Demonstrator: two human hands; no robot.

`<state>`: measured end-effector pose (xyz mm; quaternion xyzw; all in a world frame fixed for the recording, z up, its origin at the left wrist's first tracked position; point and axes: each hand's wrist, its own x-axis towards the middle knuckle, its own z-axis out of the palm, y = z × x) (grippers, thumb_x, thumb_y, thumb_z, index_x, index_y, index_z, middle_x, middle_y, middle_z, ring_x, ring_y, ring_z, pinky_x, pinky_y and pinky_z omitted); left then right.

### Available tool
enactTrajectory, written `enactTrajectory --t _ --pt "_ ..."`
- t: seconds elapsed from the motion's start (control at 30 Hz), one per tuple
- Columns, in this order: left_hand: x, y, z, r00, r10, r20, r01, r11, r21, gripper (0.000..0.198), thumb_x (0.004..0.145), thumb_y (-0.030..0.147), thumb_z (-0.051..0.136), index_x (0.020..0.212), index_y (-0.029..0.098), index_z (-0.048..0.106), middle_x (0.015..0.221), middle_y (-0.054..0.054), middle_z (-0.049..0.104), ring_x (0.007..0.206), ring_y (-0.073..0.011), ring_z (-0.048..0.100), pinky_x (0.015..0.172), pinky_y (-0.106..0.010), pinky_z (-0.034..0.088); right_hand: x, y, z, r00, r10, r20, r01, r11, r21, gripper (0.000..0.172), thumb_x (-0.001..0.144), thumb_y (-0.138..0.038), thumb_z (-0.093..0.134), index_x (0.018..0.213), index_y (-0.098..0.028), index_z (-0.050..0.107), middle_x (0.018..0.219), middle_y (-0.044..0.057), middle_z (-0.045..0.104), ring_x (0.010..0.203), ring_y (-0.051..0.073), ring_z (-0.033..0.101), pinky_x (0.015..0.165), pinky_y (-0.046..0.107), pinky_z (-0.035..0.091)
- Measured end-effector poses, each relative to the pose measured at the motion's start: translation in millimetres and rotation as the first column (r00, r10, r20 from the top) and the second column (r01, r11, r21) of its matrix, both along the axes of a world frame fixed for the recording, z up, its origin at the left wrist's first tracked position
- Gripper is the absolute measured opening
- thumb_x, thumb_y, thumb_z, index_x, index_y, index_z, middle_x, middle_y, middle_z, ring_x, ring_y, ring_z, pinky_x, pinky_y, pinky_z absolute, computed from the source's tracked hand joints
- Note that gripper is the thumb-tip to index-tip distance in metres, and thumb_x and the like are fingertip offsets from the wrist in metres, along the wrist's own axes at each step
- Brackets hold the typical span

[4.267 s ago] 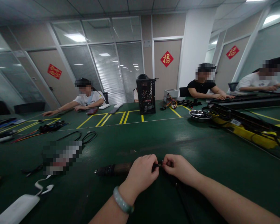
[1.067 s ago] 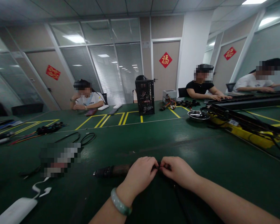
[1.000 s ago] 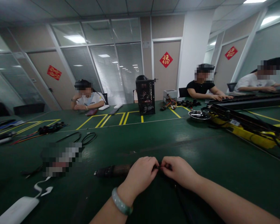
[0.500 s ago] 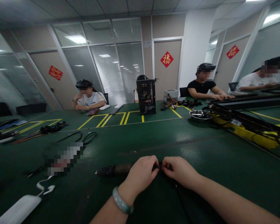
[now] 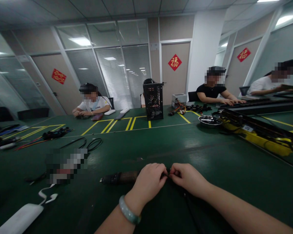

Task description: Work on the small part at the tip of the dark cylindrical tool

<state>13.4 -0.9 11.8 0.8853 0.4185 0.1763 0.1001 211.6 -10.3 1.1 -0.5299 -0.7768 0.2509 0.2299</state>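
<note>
The small dark piece [image 5: 168, 172], near centre and right of the visible part of the dark tool [image 5: 120, 177] on the bench [image 5: 136, 146], could slip, since the left hand [image 5: 150, 182] and right hand [image 5: 189, 178] seemingly grip it by pinched fingertips alone.

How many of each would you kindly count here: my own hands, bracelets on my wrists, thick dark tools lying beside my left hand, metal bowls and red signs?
Your left hand and right hand: 2
Bracelet: 1
Dark tool: 1
Metal bowl: 1
Red signs: 3
Total: 8
</note>
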Motion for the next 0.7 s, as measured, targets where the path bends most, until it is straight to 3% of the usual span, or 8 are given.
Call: enactTrajectory --t 0.3,0.47,0.7 --pt "5.0 -0.1 -8.9 0.998 -0.024 0.059 0.019 0.996 0.083 0.015 0.082 0.009 0.056 0.089 0.022 0.058 0.092 0.002 0.063 0.091 -0.0164 0.058 0.109 -0.041 0.027 1.1 2.0 -2.8 1.0 0.025 -0.018 -0.025 1.0 -0.014 0.009 0.085 -0.027 0.06 0.082 -0.021 0.066 0.069 -0.003 0.064 0.061 0.011 0.057 0.054 0.019 0.034" --pt "4.7 -3.1 -6.7 0.997 0.002 0.074 -0.008 0.997 0.073 0.02 0.079 0.009 0.058 0.093 0.024 0.056 0.095 0.003 0.063 0.094 -0.0163 0.057 0.108 -0.04 0.028 1.1 3.3 -6.4 0.999 0.019 -0.034 -0.02 1.0 -0.013 0.01 0.085 -0.027 0.06 0.08 -0.02 0.065 0.068 -0.003 0.064 0.06 0.011 0.056 0.053 0.02 0.033" --pt "3.7 -3.2 -0.9 0.996 0.076 0.037 -0.077 0.997 0.026 0.01 0.082 0.016 0.059 0.088 0.023 0.056 0.09 0.001 0.061 0.089 -0.0194 0.056 0.094 -0.039 0.038 1.4 2.7 -4.8 0.997 0.015 -0.07 -0.017 0.999 -0.028 0.011 0.086 -0.028 0.059 0.081 -0.021 0.065 0.069 -0.003 0.064 0.061 0.011 0.057 0.053 0.02 0.034"
